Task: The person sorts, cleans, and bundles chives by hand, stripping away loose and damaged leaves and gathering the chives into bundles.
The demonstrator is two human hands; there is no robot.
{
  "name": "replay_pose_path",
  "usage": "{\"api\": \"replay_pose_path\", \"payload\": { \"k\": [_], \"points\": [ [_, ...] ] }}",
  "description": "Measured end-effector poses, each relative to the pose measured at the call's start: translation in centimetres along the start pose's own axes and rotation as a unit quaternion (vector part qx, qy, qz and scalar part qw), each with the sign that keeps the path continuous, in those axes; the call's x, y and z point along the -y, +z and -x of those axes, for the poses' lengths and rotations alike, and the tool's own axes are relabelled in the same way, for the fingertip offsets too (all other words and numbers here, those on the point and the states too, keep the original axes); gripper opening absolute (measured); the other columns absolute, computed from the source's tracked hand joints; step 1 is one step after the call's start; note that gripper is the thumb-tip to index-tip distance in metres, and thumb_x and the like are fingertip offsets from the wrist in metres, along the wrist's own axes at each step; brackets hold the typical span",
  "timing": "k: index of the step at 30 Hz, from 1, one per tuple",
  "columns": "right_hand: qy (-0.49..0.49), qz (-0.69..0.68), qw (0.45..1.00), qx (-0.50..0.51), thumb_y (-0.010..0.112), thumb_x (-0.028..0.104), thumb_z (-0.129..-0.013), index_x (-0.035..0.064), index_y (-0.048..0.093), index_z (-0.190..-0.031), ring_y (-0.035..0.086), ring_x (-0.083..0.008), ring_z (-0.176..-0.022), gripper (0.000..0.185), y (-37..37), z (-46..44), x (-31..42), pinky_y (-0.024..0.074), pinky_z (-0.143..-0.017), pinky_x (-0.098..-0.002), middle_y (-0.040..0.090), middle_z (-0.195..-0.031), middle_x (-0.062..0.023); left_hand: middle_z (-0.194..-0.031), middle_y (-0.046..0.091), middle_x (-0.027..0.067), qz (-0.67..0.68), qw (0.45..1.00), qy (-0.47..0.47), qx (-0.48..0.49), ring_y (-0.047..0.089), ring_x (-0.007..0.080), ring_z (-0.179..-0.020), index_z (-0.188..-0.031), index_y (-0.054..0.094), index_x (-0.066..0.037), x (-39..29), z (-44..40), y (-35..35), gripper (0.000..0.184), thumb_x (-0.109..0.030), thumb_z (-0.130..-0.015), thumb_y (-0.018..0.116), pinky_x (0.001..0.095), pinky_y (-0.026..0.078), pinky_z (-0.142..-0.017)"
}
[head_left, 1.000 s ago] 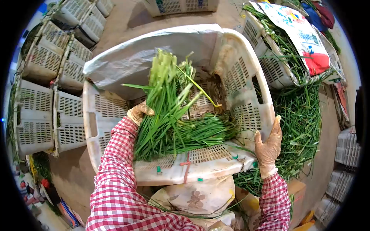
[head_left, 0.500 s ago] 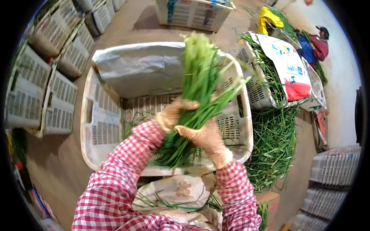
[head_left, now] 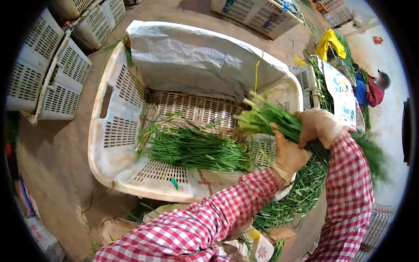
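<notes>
- Your left forearm reaches up and rightward from the bottom edge of the view, bringing the left hand (head_left: 290,158) over the near right corner of the crate (head_left: 101,150).
- Your right forearm rises steeply at the right, with the right hand (head_left: 319,125) bent inward over the crate's right edge.
- Both hands are closed around one bunch of chives (head_left: 286,122): your right fingers curl over it from above, while the left hand holds from below, thumb raised beside the stalks.
- The bunch lies across the crate's right edge, above it; its pale cut ends point left, over the inside, and its dark green leaves trail outside, blurred at the tips.
- Inside, a flat layer of chives (head_left: 198,150) lies lengthwise near the crate's near edge, with looser strands toward the left.
- A loose heap of greens (head_left: 301,192) sits outside, beside the near right corner.
</notes>
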State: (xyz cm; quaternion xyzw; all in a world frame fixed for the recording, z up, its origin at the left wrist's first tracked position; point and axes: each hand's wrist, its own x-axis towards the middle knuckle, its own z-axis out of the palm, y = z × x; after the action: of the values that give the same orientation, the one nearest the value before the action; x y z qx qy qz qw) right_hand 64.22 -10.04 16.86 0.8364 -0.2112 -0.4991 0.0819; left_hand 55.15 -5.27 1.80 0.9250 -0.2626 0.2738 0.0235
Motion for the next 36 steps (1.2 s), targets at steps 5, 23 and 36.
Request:
{"api": "replay_pose_path", "payload": {
  "k": [5, 23, 36],
  "points": [
    [0.040, -0.026, 0.998, -0.038, 0.085, 0.043, -0.054, 0.0113, 0.061, -0.116, 0.054, -0.0313, -0.112, 0.074, 0.5, -9.0, 7.0, 0.0405, -0.089, -0.0599, 0.059, -0.120, -0.0088, -0.147, 0.022, 0.0111, -0.495, 0.740, 0.436, -0.132, 0.022, 0.0304, -0.135, -0.143, 0.019, -0.012, 1.7, 3.3, 8.6, 0.099, -0.081, -0.073, 0.031, 0.0515, 0.015, -0.111],
    [0.085, 0.165, 0.915, -0.357, 0.052, 0.006, -0.081, -0.0118, 0.035, -0.130, 0.059, -0.0131, -0.066, 0.054, 11.9, 2.2, 9.0, 0.0479, -0.049, -0.0230, 0.061, -0.099, -0.0188, -0.138, 0.039, 0.0157, -0.920, 0.172, 0.241, -0.258, 0.039, 0.0267, -0.127, -0.136, 0.032, 0.001, 8.2, 2.2, 3.2, 0.082, -0.054, -0.080, 0.058, 0.0413, 0.036, -0.104],
    [-0.274, -0.833, 0.443, -0.188, 0.059, 0.046, -0.084, -0.0031, 0.029, -0.138, 0.059, -0.0201, -0.105, 0.079, 27.9, 20.8, 9.2, 0.0477, -0.088, -0.0292, 0.057, -0.119, -0.0179, -0.111, 0.058, 0.0208, -0.889, -0.095, -0.071, -0.442, 0.062, 0.0253, -0.094, -0.120, 0.046, 0.007, 27.1, 0.6, -10.5, 0.053, -0.018, -0.077, 0.065, 0.0361, 0.053, -0.083]
  ]
}}
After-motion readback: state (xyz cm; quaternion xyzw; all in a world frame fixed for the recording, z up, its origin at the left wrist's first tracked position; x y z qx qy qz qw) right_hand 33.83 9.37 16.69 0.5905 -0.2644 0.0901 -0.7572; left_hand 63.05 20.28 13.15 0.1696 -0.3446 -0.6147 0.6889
